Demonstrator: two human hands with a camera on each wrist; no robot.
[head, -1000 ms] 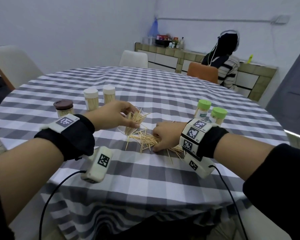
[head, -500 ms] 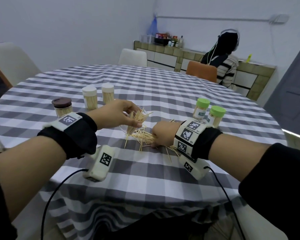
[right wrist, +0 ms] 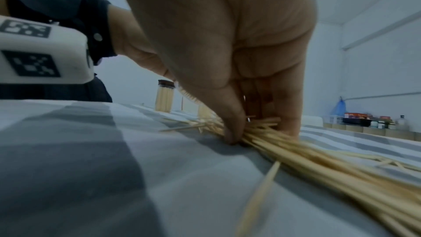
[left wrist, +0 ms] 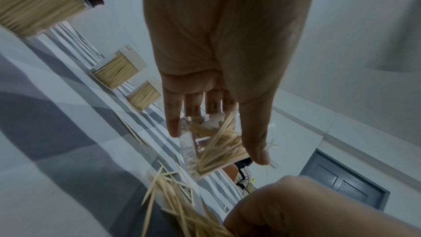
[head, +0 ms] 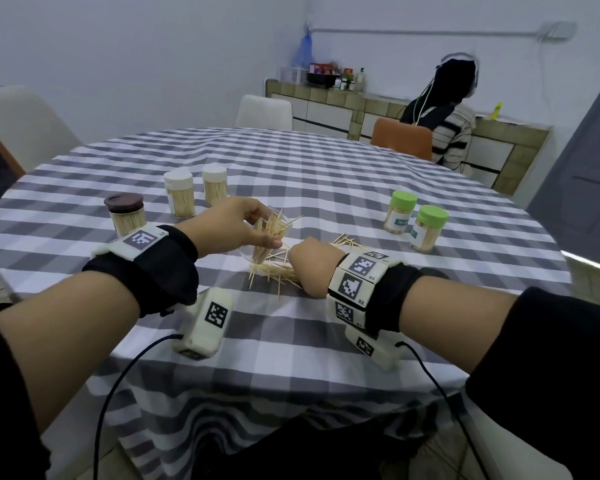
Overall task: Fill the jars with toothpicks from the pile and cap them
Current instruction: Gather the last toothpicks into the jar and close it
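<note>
My left hand (head: 238,225) (left wrist: 218,114) grips a clear uncapped jar (head: 269,237) (left wrist: 212,149), tilted and partly filled with crossed toothpicks. Just right of it my right hand (head: 312,270) (right wrist: 239,114) is curled down on the toothpick pile (head: 278,271) (right wrist: 307,154), thumb and fingers pinching a bundle of sticks against the cloth. Capped, filled jars stand around: a brown-lidded one (head: 124,214), two white-lidded ones (head: 179,197) (head: 214,188) and two green-lidded ones (head: 400,216) (head: 428,232).
The round table carries a grey-and-white checked cloth (head: 326,174). Chairs stand at the far side, and a person (head: 451,109) sits at the back right beside a tiled counter. Wrist cables hang off the near table edge.
My right hand has slid left along the pile toward the jar, gathering sticks. The left hand has kept its hold on the tilted jar.
</note>
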